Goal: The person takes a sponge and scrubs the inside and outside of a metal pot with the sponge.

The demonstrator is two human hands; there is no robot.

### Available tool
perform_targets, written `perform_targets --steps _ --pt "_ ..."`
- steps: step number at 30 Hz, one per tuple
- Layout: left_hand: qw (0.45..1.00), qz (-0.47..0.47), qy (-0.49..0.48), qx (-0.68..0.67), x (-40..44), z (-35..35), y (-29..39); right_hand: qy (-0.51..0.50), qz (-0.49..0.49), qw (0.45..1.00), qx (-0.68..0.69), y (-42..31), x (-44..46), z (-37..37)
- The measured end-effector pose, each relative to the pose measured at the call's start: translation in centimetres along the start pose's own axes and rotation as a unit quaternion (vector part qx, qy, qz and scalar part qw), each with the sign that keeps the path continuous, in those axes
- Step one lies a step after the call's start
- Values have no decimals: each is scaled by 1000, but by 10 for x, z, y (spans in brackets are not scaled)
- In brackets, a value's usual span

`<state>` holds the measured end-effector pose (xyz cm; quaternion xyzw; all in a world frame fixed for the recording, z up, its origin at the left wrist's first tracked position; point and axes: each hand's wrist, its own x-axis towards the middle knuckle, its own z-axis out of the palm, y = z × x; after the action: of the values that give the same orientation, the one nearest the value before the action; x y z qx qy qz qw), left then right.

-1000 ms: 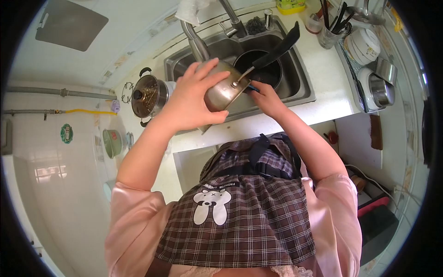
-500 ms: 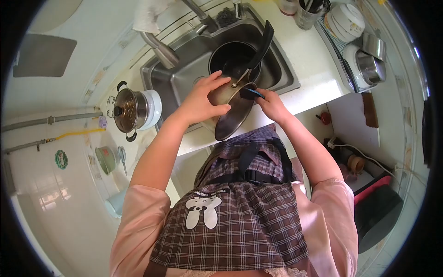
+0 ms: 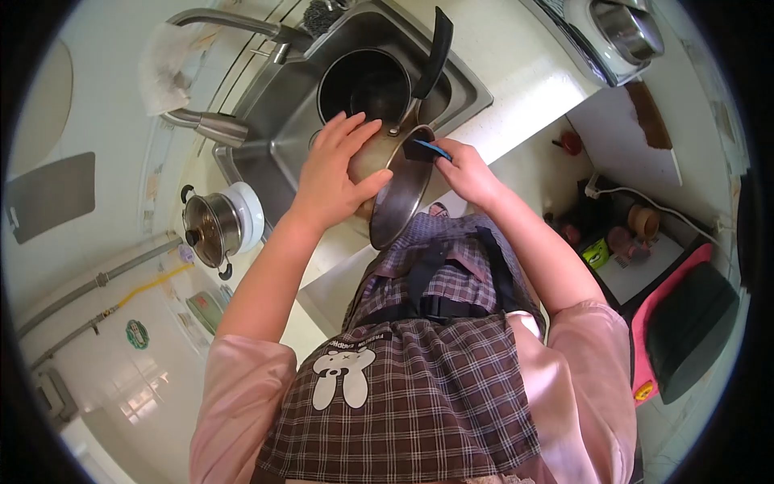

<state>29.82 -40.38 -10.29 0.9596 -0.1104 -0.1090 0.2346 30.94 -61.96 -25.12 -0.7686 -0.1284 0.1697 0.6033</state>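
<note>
A metal pan point(image 3: 399, 198) with a black handle is tilted on its side at the sink's front edge, its inside facing right. Spread against the pan's outer side are the fingers and thumb of my left hand point(image 3: 337, 173). My right hand point(image 3: 463, 172) grips a black and blue scraper point(image 3: 425, 151) at the pan's rim, the dark blade reaching over the inside. Behind them, a dark round pot point(image 3: 363, 85) sits in the steel sink point(image 3: 278, 113).
A lidded steel pot point(image 3: 211, 230) stands left of the sink beside a white bowl point(image 3: 248, 214). The faucet point(image 3: 222, 127) with a white cloth point(image 3: 165, 73) reaches over from the left. Metal bowls point(image 3: 625, 32) sit in a rack at the upper right.
The view has shifted and turned. The pan has tilted so that its inside now shows, and the scraper in my right hand has come into clearer view at its rim.
</note>
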Motion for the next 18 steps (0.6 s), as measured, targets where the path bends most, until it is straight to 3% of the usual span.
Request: perform_targets --steps 2,3,10,13,16,18 --pt "998 52 27 35 2 6 -5 65 -121 988 -67 2 -15 7" --pt "997 60 27 33 3 6 -4 57 -72 992 -89 -8 -28 8" --pt "995 89 41 -3 1 6 2 39 -176 922 -342 -11 -48 14" --pt "995 86 53 1 0 10 5 -50 -275 894 -349 -11 -54 22" --pt "994 88 59 7 0 13 8 -97 -241 919 -297 3 -60 40" --pt "994 87 66 8 -2 16 9 -86 -270 901 -329 8 -57 41"
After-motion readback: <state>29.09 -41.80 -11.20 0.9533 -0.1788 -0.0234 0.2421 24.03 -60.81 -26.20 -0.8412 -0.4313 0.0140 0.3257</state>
